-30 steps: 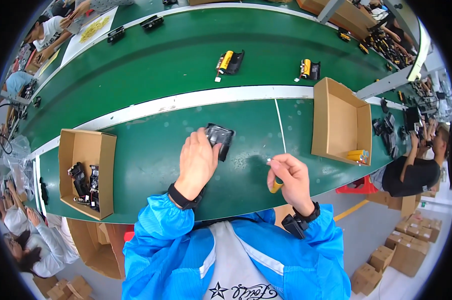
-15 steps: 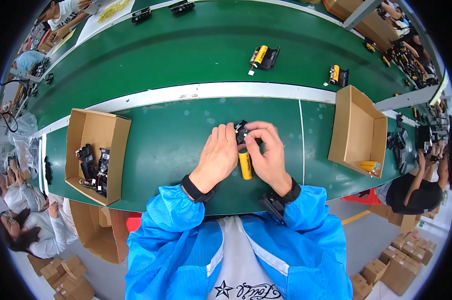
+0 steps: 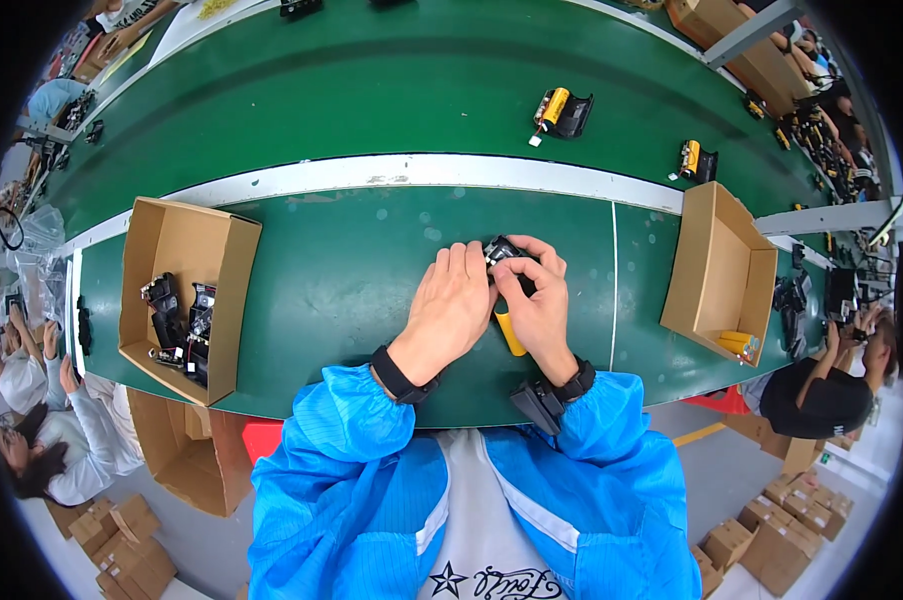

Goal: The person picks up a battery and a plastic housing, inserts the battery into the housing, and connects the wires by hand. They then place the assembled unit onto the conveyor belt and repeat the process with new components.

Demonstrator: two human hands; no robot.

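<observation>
A small black plastic housing with light-coloured parts on it is between my hands over the green bench. My left hand is closed along its left side, back of the hand up and fingers together. My right hand pinches the housing's right side with thumb and bent fingers. Fingers hide much of the housing. Just below, a yellow cylindrical battery lies tilted beside my right palm, its upper end partly covered. I cannot tell whether it touches the hand.
An open cardboard box with several black housings stands left. Another cardboard box at right holds yellow batteries. Past the white rail, black housings with yellow batteries lie on green surface. Other people sit at both sides.
My head view has shifted slightly. My right fingers have closed further round the housing, and the yellow battery now looks more tilted and more covered by my right hand.
</observation>
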